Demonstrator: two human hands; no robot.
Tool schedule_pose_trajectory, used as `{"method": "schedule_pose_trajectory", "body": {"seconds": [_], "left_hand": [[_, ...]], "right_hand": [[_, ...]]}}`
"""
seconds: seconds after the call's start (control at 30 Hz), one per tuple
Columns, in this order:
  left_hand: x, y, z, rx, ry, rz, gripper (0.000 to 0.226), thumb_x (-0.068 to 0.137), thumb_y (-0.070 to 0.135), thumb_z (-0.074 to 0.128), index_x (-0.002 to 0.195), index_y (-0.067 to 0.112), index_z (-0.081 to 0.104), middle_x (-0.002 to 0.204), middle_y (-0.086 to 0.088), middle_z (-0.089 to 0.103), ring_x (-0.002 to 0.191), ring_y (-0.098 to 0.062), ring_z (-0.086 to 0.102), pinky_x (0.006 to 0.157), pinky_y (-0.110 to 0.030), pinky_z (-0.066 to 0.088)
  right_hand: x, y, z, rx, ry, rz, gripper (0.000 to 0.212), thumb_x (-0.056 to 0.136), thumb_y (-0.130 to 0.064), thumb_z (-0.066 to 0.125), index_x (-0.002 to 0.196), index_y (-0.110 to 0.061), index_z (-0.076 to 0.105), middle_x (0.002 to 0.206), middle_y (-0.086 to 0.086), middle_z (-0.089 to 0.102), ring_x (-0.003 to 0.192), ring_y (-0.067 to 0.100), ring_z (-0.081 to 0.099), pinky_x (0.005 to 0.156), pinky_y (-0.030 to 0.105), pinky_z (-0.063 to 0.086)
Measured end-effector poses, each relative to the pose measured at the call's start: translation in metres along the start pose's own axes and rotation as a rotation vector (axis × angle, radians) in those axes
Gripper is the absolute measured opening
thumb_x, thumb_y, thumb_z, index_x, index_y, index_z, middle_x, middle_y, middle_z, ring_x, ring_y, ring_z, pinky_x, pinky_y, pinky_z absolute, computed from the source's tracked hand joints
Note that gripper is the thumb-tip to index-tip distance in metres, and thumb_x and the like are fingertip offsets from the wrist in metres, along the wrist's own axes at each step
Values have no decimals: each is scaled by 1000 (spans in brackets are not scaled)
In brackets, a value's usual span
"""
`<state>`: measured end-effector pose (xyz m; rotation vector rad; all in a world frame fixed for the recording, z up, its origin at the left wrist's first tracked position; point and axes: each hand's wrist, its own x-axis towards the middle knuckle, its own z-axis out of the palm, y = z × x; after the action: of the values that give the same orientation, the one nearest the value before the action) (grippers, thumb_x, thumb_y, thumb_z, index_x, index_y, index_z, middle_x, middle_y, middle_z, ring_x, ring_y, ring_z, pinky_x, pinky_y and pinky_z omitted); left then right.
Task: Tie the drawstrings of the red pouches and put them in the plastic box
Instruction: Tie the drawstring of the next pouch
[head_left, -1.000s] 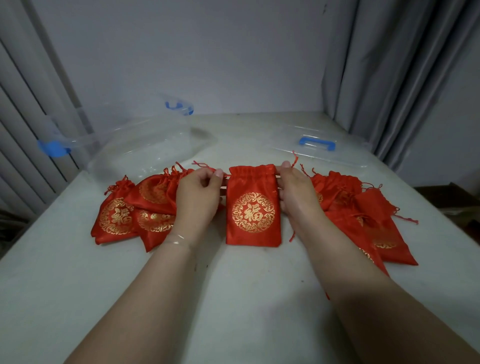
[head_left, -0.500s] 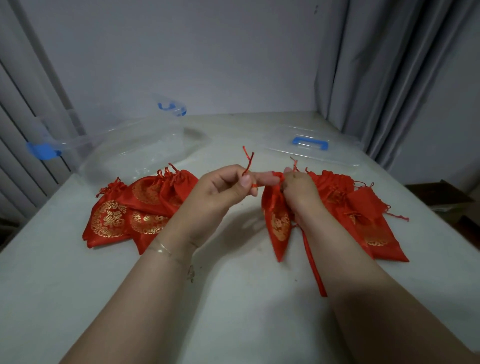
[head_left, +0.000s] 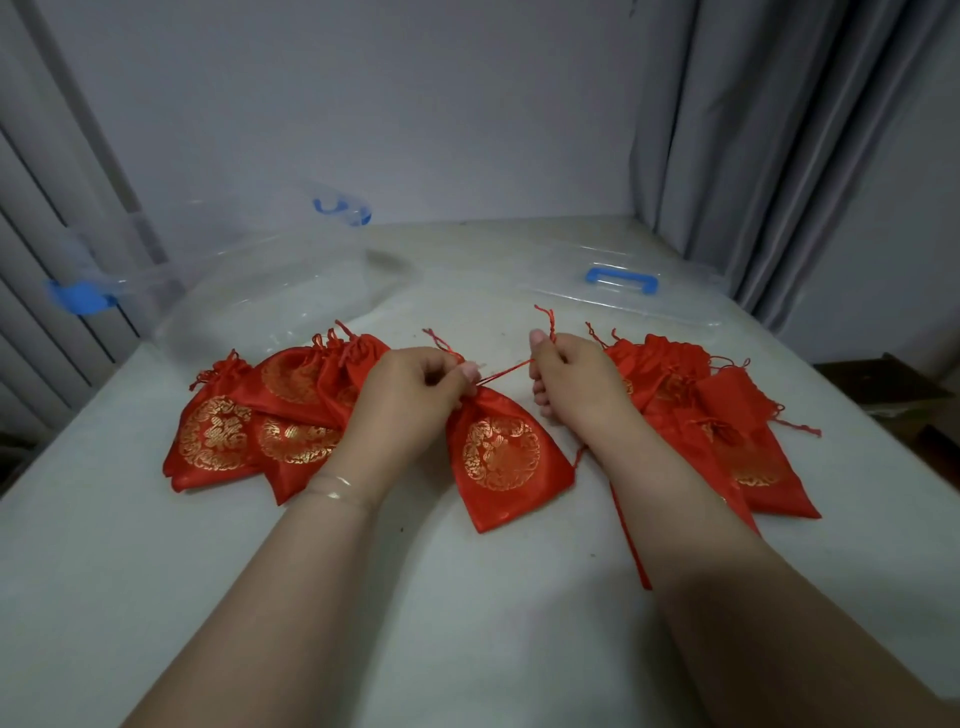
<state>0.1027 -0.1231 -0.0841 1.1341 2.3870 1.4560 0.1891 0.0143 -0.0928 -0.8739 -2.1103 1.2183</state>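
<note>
A red pouch (head_left: 506, 457) with a gold round emblem lies on the table between my hands, its neck gathered tight. My left hand (head_left: 410, 397) pinches the pouch's neck and one drawstring end. My right hand (head_left: 569, 371) grips the other drawstring (head_left: 506, 371), stretched taut between the hands. A pile of red pouches (head_left: 260, 415) with drawn necks lies to the left. Another pile of red pouches (head_left: 727, 431) lies to the right, partly under my right forearm. The clear plastic box (head_left: 249, 291) with blue latches stands at the back left.
The box's clear lid (head_left: 623, 291) with a blue handle lies flat at the back right. Grey curtains hang on the left and right. The white table's right edge (head_left: 883, 441) drops to a dark floor.
The pouch was flat with both hands at its open top, then lifted and bunched. Now it lies flat again with its neck cinched, and my hands have pulled the strings apart.
</note>
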Motion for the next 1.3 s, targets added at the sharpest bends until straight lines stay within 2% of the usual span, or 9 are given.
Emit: {"method": "schedule_pose_trajectory", "body": {"seconds": [0.13,0.23,0.3,0.53,0.67,0.9,1.07,1.17,1.3], "left_hand": [[0,2,2,-310,11,-152,26,93,16,59,74,0,70,60,9,65,49,4,54,50,-8,39],[-3,6,3,-381,-65,-145,13,90,3,59,84,-3,69,71,1,67,57,6,59,56,-7,45],[-3,7,2,-426,-155,-147,10,85,-4,62,91,1,69,78,-3,69,67,2,63,69,-10,51],[-4,8,3,-166,-59,-36,7,78,4,72,74,-2,70,70,-15,65,63,-8,52,61,-21,41],[-3,7,3,-280,-21,-65,3,79,8,74,76,10,73,74,-6,73,67,-7,64,70,-21,50],[-2,5,1,-325,4,-26,9,80,7,71,77,16,73,76,-5,72,71,-10,64,75,-26,51],[-2,6,-3,-338,6,18,7,84,9,67,81,13,72,75,0,71,70,-6,64,68,-19,51],[-2,5,-7,-351,-29,8,7,86,13,67,87,8,72,82,-9,73,81,-21,70,75,-31,56],[-2,4,-8,-355,-32,0,7,86,12,67,87,8,72,81,-8,74,80,-25,71,75,-37,57]], "right_hand": [[-12,-13,-2,-58,75,-235,45,98,-36,40,71,-1,52,60,6,55,64,27,58,65,42,50],[-20,-17,4,-15,10,-361,38,97,-38,42,69,-15,51,54,-9,51,56,7,51,58,32,41],[-20,-14,10,-18,-42,-374,39,92,-51,40,75,-18,52,58,-8,56,62,14,57,62,37,47],[-22,-17,10,-49,-110,-501,37,84,-59,39,70,-31,58,80,-7,62,74,15,62,71,41,51],[-24,-19,3,195,-167,-407,34,100,-39,34,87,-23,62,65,-18,58,60,-3,54,61,14,40],[-14,-11,4,57,-336,-318,28,95,-6,42,101,-27,59,94,-8,53,65,-5,56,61,11,45],[-13,-10,3,14,-339,-327,23,92,-8,52,96,-30,59,98,-4,60,75,-3,56,75,18,49],[-12,-11,0,-20,-297,-327,16,90,-15,59,88,-30,61,80,-16,61,69,-10,55,68,10,42],[-13,-12,-3,-152,-222,-368,7,89,-23,60,84,-25,63,87,-6,64,77,0,56,67,14,40]]}}
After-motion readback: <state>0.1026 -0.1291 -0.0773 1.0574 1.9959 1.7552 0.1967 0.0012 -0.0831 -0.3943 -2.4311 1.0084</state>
